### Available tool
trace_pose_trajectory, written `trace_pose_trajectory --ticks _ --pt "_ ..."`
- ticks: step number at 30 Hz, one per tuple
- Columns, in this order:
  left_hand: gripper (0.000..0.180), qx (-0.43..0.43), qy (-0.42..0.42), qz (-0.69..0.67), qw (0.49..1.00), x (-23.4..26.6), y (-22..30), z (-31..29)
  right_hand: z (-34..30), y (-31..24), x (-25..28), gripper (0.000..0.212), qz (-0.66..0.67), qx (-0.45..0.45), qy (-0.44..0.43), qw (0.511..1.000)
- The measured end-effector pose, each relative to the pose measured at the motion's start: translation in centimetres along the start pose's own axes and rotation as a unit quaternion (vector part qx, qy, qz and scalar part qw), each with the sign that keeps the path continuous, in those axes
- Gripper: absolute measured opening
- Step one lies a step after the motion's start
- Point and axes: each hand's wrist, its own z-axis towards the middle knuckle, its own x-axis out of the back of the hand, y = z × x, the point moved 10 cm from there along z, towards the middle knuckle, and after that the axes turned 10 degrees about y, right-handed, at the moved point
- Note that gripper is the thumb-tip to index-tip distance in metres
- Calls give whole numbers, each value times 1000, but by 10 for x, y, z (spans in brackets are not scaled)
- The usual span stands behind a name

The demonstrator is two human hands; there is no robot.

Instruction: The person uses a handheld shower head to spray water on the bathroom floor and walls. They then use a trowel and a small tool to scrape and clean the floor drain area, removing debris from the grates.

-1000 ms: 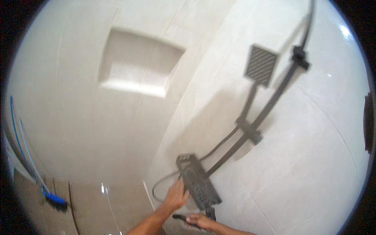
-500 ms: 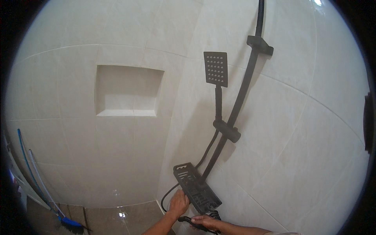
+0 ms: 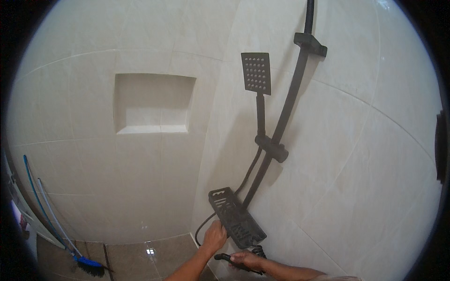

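Glossy beige tiled walls (image 3: 347, 154) fill my view above a brown tiled floor (image 3: 131, 260). A long, round black shower rail (image 3: 293, 93) slants down to a flat black slotted shelf (image 3: 243, 234). At the shelf's left edge I see the left hand (image 3: 215, 236); its fingers are hidden, so I cannot tell their grip. Below, the right hand (image 3: 247, 259) has its fingers wrapped around a slim black handheld sprayer (image 3: 222, 256), long axis sloping down rightward, head pointing left, near the left wrist.
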Motion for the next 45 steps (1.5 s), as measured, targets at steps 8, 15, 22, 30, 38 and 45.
trace_pose_trajectory --ticks 8,15,22,30,38,45 --pt "52 89 -33 -139 986 5 -24 -6 -1 -7 9 33 -85 68 39 993" --pt "64 189 -147 -101 966 -7 -64 -6 -5 -23 2 44 -215 89 72 970" --pt "37 129 -84 -8 988 50 -125 22 -5 -46 -10 34 -111 160 43 980" --pt "31 210 -65 58 974 77 -173 -23 -1 -47 -10 36 -134 176 67 973" --pt "31 58 -32 -66 996 38 -69 4 3 -47 -8 34 -136 182 76 971" --pt "45 58 -117 -181 975 -9 -52 31 5 -44 0 35 -185 163 84 965"
